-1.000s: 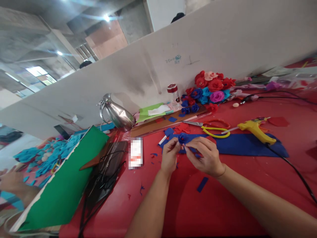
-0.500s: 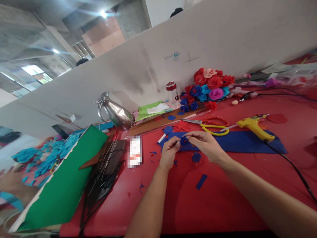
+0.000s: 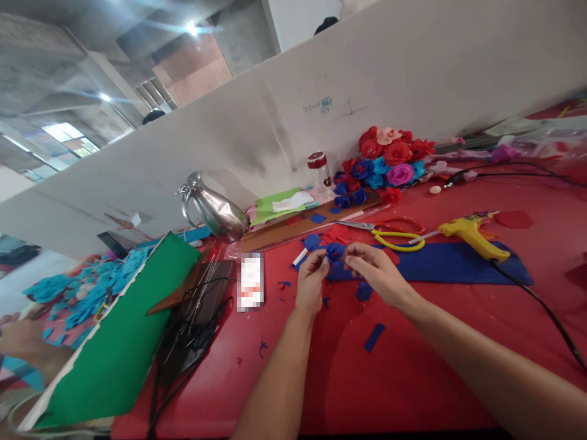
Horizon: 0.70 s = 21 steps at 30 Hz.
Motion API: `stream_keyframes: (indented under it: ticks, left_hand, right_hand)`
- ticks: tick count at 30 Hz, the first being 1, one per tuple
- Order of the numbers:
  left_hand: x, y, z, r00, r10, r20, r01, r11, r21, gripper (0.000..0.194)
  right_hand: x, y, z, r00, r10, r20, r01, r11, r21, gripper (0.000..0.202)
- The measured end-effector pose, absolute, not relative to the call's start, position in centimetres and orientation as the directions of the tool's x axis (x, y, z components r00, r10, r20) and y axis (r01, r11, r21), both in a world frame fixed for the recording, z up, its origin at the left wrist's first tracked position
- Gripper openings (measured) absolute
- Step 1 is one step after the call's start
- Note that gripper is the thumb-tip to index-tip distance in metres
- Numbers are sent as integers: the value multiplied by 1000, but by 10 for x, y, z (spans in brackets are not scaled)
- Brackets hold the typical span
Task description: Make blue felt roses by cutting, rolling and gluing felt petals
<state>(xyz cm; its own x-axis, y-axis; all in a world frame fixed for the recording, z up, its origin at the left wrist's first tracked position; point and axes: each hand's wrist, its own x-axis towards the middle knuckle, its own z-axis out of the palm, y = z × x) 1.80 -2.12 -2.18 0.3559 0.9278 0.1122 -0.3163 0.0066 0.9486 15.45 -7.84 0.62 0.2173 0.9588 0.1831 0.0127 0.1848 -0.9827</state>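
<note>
- Left hand [image 3: 310,284] pinches blue flower [image 3: 335,251] above desk [image 3: 367,391], back from front edge.
- Right hand [image 3: 373,272]: fingers curled beside it; grip unclear.
- Probably petal shaping; next calls for steady left pinch.

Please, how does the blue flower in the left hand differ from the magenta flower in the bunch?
The blue flower is dark; the magenta flower is bright. The blue flower is held in the left hand, while the magenta flower rests among other flowers. The magenta flower looks larger and more open than the blue flower. Both have layered petals.
</note>
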Motion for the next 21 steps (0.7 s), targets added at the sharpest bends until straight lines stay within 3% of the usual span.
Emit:
stream_keyframes:
  ticks: [14, 21]
  left_hand:
    - [20, -27, -14, 365, 923, 124, -312, -5, 950, 38]
    - [21, -28, -14, 396, 912, 107, -319, 27, 947, 39]
  right_hand:
    - [148, -81, 4, 283, 915, 287, 173, 246, -954, 9]
    - [146, -83, 8, 298, 908, 295, 157, 259, -953, 10]
